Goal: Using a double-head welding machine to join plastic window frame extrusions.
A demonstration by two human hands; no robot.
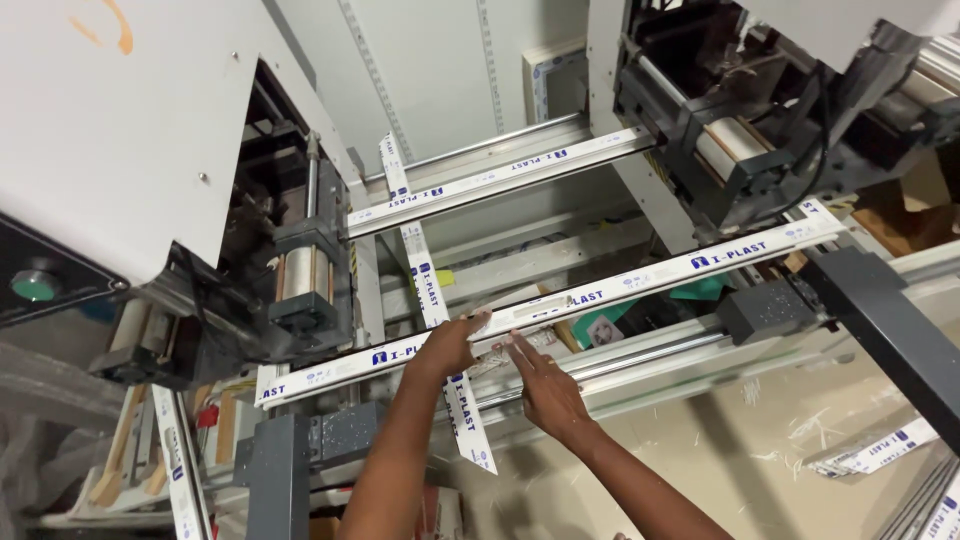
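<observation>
While left hand (447,345) grips white profile (560,300) — right hand (545,390) open, just below.

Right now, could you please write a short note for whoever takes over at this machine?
Left hand: gripping the near white profile bar near its middle, where the short cross profile passes.
Right hand: open, fingertips on the bar's underside.
Far profile bar lies between the two machine heads.
Done: both bars laid across.
Left: near bar is not yet released.

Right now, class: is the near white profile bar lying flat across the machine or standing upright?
Lying flat. The near white bar spans horizontally between the machine's clamp heads; the left hand grips it, and the right hand touches its underside.
</observation>
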